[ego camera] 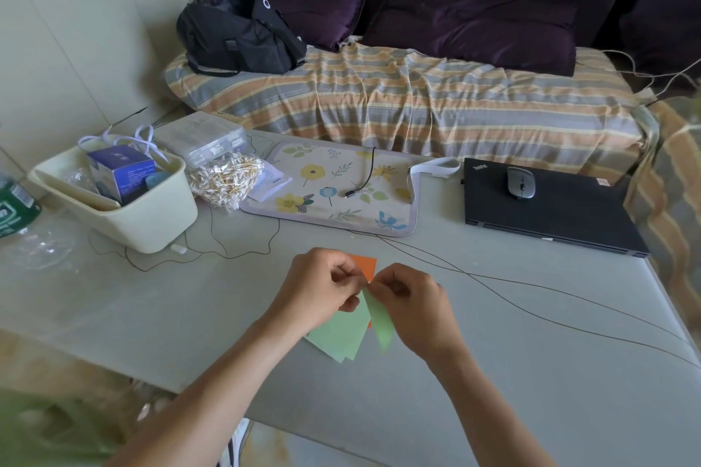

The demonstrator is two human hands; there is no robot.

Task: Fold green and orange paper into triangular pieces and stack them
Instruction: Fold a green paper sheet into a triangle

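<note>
left hand: curling fingers and thumb, pinching the upper end of the paper bundle over the table.
right hand: pinching narrowly with fingertips, meeting the left hand's fingertips at the top of the green strip.
green paper: hanging below the pinch, fanning downward and toward the near edge; lying partly under the left wrist.
green strip: slanting down from the pinch point, running just beside the right hand's palm, apart from the wider green sheets at its lower end.
orange paper: sticking up above and behind the fingertips, between the two hands; showing a sliver low down between the green pieces.
table: carrying thin dark wires crossing to the right of the hands.
floral mat: lying farther back, holding a short black cable.
laptop: sitting closed at far right, bearing a mouse.
cream bin: standing at far left, holding a blue box.
bag of cotton swabs: resting between bin and mat.
</note>
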